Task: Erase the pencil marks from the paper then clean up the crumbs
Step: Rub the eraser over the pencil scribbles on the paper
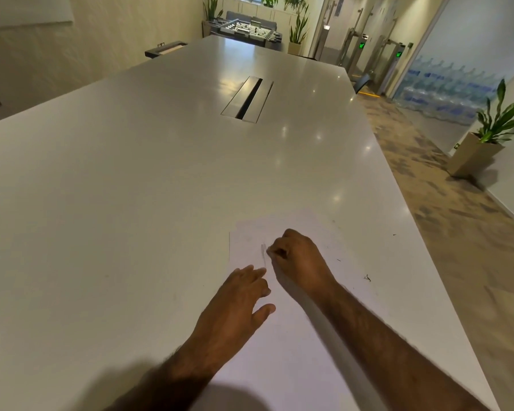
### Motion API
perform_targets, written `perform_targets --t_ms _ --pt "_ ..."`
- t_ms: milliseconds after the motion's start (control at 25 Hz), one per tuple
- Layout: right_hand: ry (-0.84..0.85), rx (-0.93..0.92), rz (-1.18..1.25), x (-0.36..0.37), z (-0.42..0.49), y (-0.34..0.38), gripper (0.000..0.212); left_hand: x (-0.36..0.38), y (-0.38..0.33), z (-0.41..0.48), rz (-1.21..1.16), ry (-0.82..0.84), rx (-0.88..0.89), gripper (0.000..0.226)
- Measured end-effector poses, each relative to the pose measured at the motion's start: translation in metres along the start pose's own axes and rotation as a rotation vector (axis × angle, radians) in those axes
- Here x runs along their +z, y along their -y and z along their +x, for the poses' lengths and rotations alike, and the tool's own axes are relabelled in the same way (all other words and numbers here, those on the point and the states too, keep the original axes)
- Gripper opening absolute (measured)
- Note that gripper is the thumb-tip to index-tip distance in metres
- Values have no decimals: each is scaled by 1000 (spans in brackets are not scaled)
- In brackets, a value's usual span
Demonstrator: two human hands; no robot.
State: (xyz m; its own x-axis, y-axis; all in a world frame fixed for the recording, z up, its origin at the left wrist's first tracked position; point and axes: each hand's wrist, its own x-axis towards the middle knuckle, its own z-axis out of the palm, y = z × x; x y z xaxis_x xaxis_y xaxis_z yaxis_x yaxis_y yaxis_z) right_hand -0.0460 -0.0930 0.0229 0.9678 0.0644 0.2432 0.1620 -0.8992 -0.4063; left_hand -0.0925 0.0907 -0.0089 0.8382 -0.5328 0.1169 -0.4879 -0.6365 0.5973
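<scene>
Head cam, near to far. Both forearms come in from the bottom edge, hands close together but not touching. Left hand (238, 295) lies flat, fingers straight, thumb out to the side, pressing down on the paper (282, 360). Right hand (297, 256) is just beyond it, knuckles up, fingers curled tight and pinching an eraser (269, 250). The eraser is mostly hidden by the fingers; only a pale tip shows, down on the sheet.

Paper sits at the near right end of the white table (131, 173). Pencil marks (263, 253) are a faint grey smudge just left of the right fingertips, not legible as writing. A few dark crumbs (367, 277) lie right of the right wrist; can't tell if they're on the sheet or the table.

Mid-table: cable slot (248, 99), flap open. Past the far end: foosball table (247, 29). Right side: potted plant (496, 126) on the floor, turnstiles (399, 54) with green indicators too small to read, stacked water bottle packs (445, 87), labels blurred.
</scene>
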Motion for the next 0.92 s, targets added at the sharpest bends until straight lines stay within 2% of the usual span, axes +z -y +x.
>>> perform_targets --t_ms 160,200,320,440,600,720,840,920 --pt "153 -122 19 -1 -16 11 15 0 0 1 9 -58 4 44" --pt "133 -101 -4 0 -12 8 16 1 2 2 22 -64 12 43" --pt "38 38 -7 -5 10 -6 16 5 2 3 120 -32 22 36" --pt "59 127 196 -17 12 -5 10 11 7 3 151 -52 37 29" --pt "-29 351 403 -24 -3 -5 9 17 12 2 146 -28 53 43" --pt "-13 337 288 -18 -8 -13 7 9 -1 9 263 13 115 31" --pt "64 195 111 -16 -11 -21 11 15 -21 4 317 -6 68 45" --pt "95 142 54 -17 -12 -20 11 22 -28 -3 291 49 9 51"
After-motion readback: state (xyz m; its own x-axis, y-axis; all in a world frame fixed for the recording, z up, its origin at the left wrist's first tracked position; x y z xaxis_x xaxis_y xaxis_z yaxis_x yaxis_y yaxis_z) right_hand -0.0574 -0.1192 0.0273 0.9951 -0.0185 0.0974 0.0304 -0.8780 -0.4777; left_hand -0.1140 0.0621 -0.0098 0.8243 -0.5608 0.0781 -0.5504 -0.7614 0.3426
